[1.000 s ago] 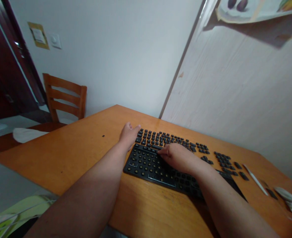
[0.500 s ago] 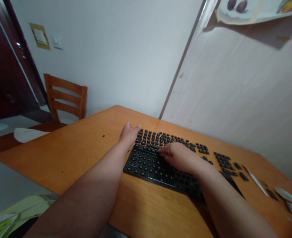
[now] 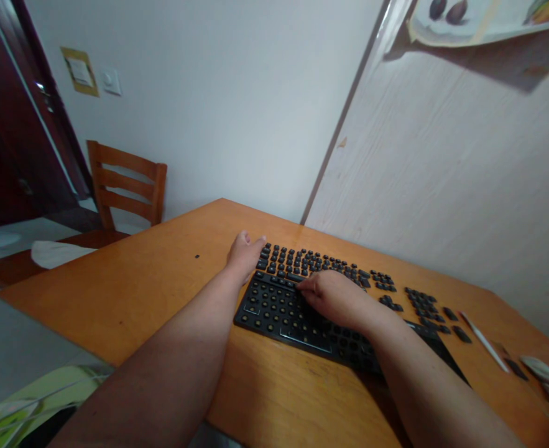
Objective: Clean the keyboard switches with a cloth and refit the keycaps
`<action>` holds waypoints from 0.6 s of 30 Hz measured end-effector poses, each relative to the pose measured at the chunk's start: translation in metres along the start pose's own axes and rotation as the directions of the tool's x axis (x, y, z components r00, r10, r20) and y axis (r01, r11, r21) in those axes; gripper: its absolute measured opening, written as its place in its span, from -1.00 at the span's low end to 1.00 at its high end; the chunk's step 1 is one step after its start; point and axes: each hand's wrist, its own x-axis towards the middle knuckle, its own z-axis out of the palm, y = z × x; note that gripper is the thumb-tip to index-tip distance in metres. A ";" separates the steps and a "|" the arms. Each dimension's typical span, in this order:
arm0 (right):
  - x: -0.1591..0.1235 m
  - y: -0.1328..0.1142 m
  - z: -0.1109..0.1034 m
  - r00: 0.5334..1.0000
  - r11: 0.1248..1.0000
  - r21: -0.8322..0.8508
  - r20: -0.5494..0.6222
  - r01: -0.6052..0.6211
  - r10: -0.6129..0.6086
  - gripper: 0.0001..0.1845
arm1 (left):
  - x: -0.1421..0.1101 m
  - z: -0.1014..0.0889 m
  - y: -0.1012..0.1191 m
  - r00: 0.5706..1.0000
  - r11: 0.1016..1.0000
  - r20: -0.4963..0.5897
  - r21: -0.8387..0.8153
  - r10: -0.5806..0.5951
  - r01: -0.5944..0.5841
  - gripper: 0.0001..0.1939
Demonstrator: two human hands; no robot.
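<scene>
A black keyboard (image 3: pixel 265 305) lies on the wooden table, most of its key posts bare. A short row of black keycaps (image 3: pixel 281 281) sits along its far edge. My right hand (image 3: pixel 332 298) is over the keyboard, fingers pinched together with the tips at the end of that row. Whatever is between the tips is hidden. Beside the keyboard's far left corner is my left hand (image 3: pixel 246 255), its thumb apart from a bent finger; the other fingers are partly hidden. Loose keycaps (image 3: pixel 297 258) are laid out in rows just beyond the keyboard.
More loose keycaps (image 3: pixel 423 305) lie to the right, near a white pen-like stick (image 3: pixel 484 342) and a pale cloth-like thing (image 3: pixel 547 376). One small dark piece (image 3: pixel 197 256) rests on the left of the table (image 3: pixel 162 280). A wooden chair (image 3: pixel 127 180) stands behind.
The view has shifted slightly. Both hands keep nearly the same places at the keyboard, and the right fingertips stay at the far row.
</scene>
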 end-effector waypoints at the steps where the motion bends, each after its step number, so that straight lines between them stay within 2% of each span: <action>1: 0.000 0.000 0.001 1.000 1.000 0.001 -0.009 0.002 -0.002 -0.67 | 0.000 0.000 0.000 1.000 1.000 -0.001 -0.002 -0.003 0.003 -0.16; 7: 0.003 -0.001 0.006 0.997 0.999 0.009 -0.068 0.042 -0.042 -0.61 | 0.000 0.001 -0.002 1.000 1.000 0.003 -0.009 0.006 -0.006 -0.15; 18: 0.005 -0.009 0.009 0.999 0.999 0.015 -0.018 -0.041 0.041 -0.61 | -0.003 0.001 0.004 1.000 1.000 -0.004 -0.019 -0.015 0.014 -0.18</action>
